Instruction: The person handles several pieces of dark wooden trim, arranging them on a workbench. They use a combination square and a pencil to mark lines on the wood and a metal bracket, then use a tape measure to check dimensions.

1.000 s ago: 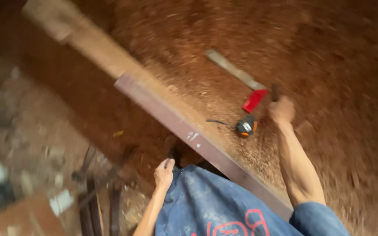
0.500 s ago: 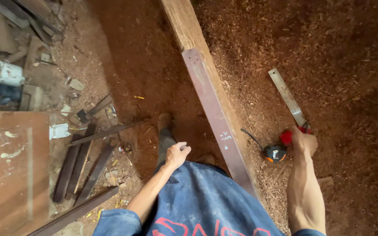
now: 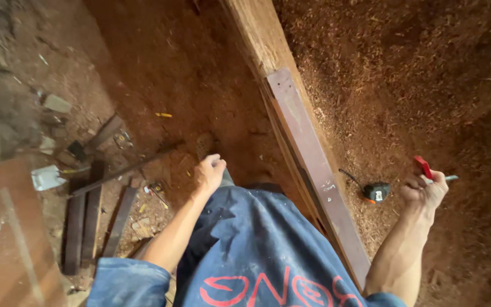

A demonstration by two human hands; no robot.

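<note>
My right hand (image 3: 424, 190) is closed around a tool with a red handle (image 3: 423, 166) and a thin metal blade sticking out to the right, held above the sawdust. A black and orange tape measure (image 3: 376, 193) lies on the sawdust just left of that hand. My left hand (image 3: 210, 171) hangs loosely curled and holds nothing, in front of my blue shirt (image 3: 257, 250). Between the hands a long wooden beam (image 3: 254, 40) runs away from me, with a flat dark metal-looking bar (image 3: 313, 165) lying on top of it.
Reddish sawdust (image 3: 416, 74) covers the ground on the right. At the left lie several dark planks (image 3: 83, 222), scraps, a white piece (image 3: 45, 177), a small yellow item (image 3: 164, 115) and a rusty brown sheet (image 3: 1, 244).
My right hand has lifted the red-handled tool off the sawdust, away from the tape measure. The view has swung, and the left hand has stayed hanging near my body.
</note>
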